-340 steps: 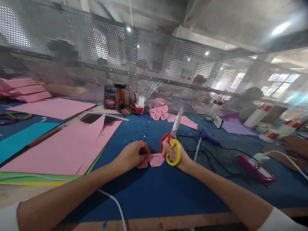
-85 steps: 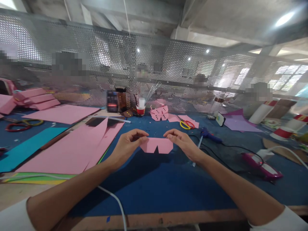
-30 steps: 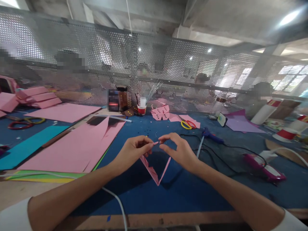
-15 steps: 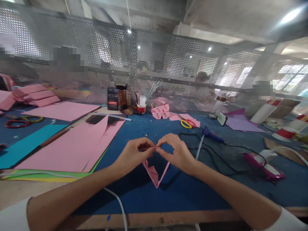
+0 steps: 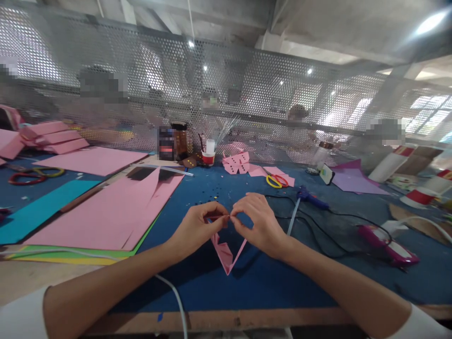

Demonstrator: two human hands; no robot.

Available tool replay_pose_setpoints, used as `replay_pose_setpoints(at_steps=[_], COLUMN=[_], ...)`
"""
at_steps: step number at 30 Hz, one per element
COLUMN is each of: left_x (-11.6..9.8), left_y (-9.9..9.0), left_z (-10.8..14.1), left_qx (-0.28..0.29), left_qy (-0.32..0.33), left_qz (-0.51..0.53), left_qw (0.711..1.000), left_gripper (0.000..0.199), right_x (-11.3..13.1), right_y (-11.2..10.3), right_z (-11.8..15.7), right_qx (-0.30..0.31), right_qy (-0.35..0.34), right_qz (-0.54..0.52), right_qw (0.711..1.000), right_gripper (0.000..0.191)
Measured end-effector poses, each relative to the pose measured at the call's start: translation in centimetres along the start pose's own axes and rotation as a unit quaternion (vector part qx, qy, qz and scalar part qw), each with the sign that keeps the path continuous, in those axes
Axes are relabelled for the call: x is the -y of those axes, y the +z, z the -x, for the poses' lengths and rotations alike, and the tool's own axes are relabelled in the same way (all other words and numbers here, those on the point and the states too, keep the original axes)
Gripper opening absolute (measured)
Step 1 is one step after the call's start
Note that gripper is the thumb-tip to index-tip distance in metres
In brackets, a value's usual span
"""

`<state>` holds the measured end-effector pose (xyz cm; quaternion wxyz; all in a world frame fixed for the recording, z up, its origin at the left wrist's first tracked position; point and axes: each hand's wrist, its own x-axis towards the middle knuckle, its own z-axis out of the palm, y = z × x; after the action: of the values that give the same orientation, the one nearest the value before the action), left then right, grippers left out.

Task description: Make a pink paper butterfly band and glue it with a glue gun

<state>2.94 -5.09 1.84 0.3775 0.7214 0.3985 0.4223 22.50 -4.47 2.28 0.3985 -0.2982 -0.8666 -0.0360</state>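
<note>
A folded pink paper piece [image 5: 224,256] hangs over the blue table mat [image 5: 282,287], its pointed end down and its upper edge between both hands. My left hand [image 5: 197,225] pinches that edge with thumb and forefinger. From the right, my right hand [image 5: 259,223] pinches the same edge, its fingertips almost touching the left ones. The fingers partly hide the top of the paper.
Large pink sheets [image 5: 106,212] lie at the left beside a teal strip [image 5: 49,209]. Yellow-red scissors [image 5: 277,181] and a pink dotted cutout [image 5: 236,163] are behind the hands. A blue glue gun [image 5: 312,198] with black cable and a magenta power strip [image 5: 388,245] lie right.
The lower tip of the pink paper has shifted slightly left. Both hands keep nearly the same place and pinch, the right fingers a little higher.
</note>
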Motion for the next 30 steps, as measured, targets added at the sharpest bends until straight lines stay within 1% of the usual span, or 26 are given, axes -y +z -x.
replay_pose_setpoints(at_steps=[5,10,16,21,24,30], left_x=[-0.02,-0.16,-0.14,-0.09,-0.03,-0.01], left_y=[0.09,0.22,0.28,0.34,0.27,0.11], left_z=[-0.01,0.11,0.18,0.19,0.17,0.03], left_qx=[-0.013,-0.02,-0.023,-0.025,-0.026,-0.03], left_qy=[0.017,0.017,0.03,0.041,0.04,0.033], left_qz=[-0.02,-0.035,-0.049,-0.057,-0.057,-0.066], left_qw=[1.0,0.999,0.998,0.997,0.997,0.997], left_gripper=[0.013,0.01,0.011,0.011,0.01,0.01], right_x=[0.21,0.26,0.39,0.52,0.49,0.44], right_y=[-0.18,-0.27,-0.33,-0.34,-0.35,-0.58], right_z=[-0.03,-0.02,0.02,0.26,0.35,0.32], right_qx=[0.011,0.008,0.017,0.027,0.041,0.053], right_qy=[-0.012,-0.017,-0.043,-0.066,-0.081,-0.103], right_qz=[0.017,0.022,0.064,0.111,0.133,0.144], right_qw=[1.0,1.0,0.997,0.991,0.987,0.983], right_gripper=[0.009,0.009,0.008,0.01,0.012,0.011])
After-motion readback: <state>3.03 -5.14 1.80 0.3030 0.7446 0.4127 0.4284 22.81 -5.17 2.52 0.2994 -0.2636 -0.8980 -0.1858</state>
